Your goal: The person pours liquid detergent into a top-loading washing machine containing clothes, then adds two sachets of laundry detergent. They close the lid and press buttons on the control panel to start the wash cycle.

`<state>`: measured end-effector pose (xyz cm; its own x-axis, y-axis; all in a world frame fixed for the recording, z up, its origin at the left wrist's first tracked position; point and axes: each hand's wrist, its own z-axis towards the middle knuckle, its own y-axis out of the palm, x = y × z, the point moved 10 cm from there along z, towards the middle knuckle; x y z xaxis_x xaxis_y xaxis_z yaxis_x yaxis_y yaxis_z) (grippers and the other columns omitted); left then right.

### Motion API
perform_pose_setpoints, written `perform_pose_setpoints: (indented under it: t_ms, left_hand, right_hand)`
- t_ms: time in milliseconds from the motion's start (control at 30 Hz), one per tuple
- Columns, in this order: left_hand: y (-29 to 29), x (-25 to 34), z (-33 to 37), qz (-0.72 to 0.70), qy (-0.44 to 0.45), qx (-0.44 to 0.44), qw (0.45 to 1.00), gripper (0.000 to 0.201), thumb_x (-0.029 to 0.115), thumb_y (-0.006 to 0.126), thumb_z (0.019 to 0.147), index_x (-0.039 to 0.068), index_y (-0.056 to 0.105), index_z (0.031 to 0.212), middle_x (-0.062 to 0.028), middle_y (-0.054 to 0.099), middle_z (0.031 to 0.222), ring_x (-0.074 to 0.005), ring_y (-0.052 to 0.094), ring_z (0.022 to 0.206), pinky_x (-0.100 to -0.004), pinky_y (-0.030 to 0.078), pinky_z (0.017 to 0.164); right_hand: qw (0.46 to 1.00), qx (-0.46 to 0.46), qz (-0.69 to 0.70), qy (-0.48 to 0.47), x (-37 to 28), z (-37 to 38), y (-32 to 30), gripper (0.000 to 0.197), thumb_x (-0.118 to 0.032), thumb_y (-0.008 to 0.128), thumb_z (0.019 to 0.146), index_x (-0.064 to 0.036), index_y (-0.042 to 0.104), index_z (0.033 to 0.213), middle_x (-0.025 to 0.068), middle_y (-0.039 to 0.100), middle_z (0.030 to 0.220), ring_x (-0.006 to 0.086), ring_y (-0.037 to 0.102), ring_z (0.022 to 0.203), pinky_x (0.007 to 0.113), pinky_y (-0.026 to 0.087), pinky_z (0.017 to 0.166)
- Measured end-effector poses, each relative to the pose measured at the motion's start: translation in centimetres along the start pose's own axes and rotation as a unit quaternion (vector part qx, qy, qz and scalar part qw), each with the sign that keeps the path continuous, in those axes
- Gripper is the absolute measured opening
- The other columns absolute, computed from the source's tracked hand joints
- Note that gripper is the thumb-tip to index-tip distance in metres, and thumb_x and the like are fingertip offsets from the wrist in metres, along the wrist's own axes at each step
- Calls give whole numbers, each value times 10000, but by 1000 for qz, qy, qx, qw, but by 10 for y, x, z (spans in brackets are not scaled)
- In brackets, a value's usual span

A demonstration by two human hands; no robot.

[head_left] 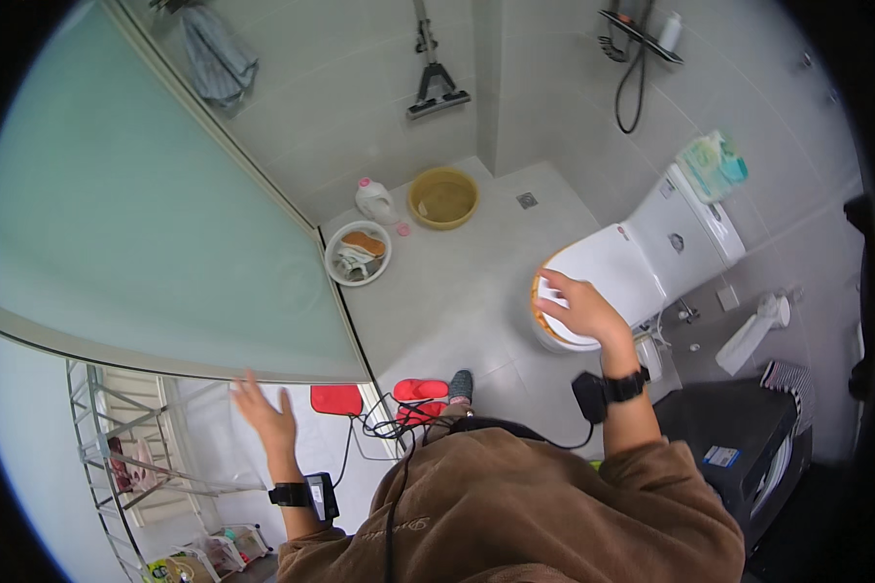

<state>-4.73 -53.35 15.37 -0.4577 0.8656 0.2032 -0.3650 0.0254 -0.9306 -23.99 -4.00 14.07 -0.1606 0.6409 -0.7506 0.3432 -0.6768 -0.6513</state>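
Observation:
My left hand (267,418) is raised by the lower edge of the frosted glass partition (146,223), fingers stretched apart and holding nothing. Whether it touches the partition's frame I cannot tell. In this view my right hand (590,309) overlaps the front of the white toilet (608,260), whose closed lid has an orange-brown edge. Its thumb and fingers are apart with nothing between them; contact with the lid is unclear. Both wrists wear black straps with small devices and dark cables. Below, red slippers (420,390) lie near one foot in a grey sock (461,386).
A tan basin (443,198), a white jug (374,200) and a white tub (334,255) with shoes or cloths stand along the far wall. A squeegee mop (438,92) hangs above. Right of me is a dark washing machine (715,428); at lower left stands a metal rack (97,447).

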Motion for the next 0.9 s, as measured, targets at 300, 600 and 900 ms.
perform_pose_setpoints:
  t_ms: [300, 600, 900]
  left_hand:
    - [-151, 0, 76, 151, -14, 377, 914, 901, 264, 722, 778, 23, 182, 1457, -280, 101, 1505, -461, 159, 1355, -578, 193, 1050]
    - [-160, -8, 90, 63, -109, 432, 893, 1002, 268, 747, 789, -43, 39, 1426, -278, 251, 1394, -372, 374, 1200, -519, 343, 995]
    - [-172, -54, 72, 73, -275, 485, 827, 761, 205, 751, 778, 54, 278, 1355, -169, 447, 1250, -287, 530, 1026, -413, 478, 898]
  right_hand:
    - [947, -312, -39, 63, -15, 195, 135, 610, -415, 594, 888, -66, 439, 1364, 158, 610, 1177, 237, 613, 1000, 361, 500, 832]
    - [924, -363, 4, 116, -6, 345, 169, 548, -413, 581, 890, -75, 490, 1312, 115, 589, 1158, 210, 627, 951, 345, 521, 774]
    - [886, -399, 147, 186, 85, 577, 283, 587, -488, 543, 888, -40, 475, 1262, 135, 600, 1100, 232, 620, 921, 367, 502, 809]
